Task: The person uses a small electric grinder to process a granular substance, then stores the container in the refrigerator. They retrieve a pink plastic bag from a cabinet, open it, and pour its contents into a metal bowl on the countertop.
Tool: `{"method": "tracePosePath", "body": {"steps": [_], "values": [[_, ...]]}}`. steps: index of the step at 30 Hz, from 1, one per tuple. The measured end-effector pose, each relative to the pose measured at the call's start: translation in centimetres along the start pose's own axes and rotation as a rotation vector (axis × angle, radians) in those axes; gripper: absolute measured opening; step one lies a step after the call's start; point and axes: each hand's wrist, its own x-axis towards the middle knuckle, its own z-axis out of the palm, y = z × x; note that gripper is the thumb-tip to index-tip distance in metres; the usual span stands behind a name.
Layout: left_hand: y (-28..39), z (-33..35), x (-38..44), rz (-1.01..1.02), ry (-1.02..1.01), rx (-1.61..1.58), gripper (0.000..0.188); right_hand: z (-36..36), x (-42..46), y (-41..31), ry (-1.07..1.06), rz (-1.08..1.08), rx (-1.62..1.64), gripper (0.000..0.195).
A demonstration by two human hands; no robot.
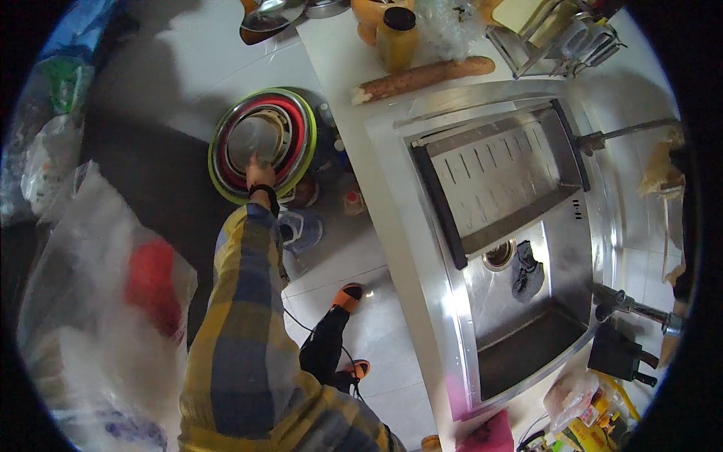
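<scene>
My left hand (261, 174) reaches over the near rim of a set of nested round basins (308, 161). One finger or thumb points into the innermost bowl (251, 135); the other fingers look bent and are partly hidden. Whether they grip the bowl's edge is unclear. The outer rim is lime green, with metal and red rings inside it. A dark band circles my wrist, below a yellow and blue-grey checked sleeve. My right hand is out of view. Close by the basins stand a bluish plastic jug (308, 229) and a red-capped bottle (353, 202).
To the right, a steel sink (565, 265) holds a slotted tray (497, 169) and a dark wet cloth (528, 271). On the counter lie a long brown root (423, 79) and a yellowish jar (396, 42). Translucent plastic bags (96, 271) fill the left. A thin cable (299, 321) runs near my shoes.
</scene>
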Motion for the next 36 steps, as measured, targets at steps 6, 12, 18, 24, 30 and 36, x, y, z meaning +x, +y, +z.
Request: {"method": "tracePosePath", "body": {"steps": [6,12,18,24,30,36], "values": [[1.1,-0.5,2.1,0.034,-0.096,0.176,0.03,1.3,0.9,-0.9,-0.058,0.062,-0.048,0.044],[2.0,-4.0,0.6,0.017,0.08,0.027,0.023,0.5,0.9,-0.4,-0.08,0.081,-0.071,0.044],[2.2,-5.0,-0.9,-0.058,0.429,-0.278,0.02,-1.1,0.7,1.7,-0.092,0.053,-0.045,0.044],[6.7,-7.1,-11.1,-0.252,0.354,-1.586,0.013,-4.7,-1.0,7.2,-0.064,-0.004,0.04,0.044],[7.0,-15.9,-29.1,-0.17,-0.391,-2.024,0.028,-11.3,-6.7,18.6,0.051,-0.019,0.184,0.044],[5.0,-31.0,-43.6,-0.146,-0.598,-2.009,0.022,-18.7,-14.5,34.8,0.202,0.027,0.365,0.044]]}}
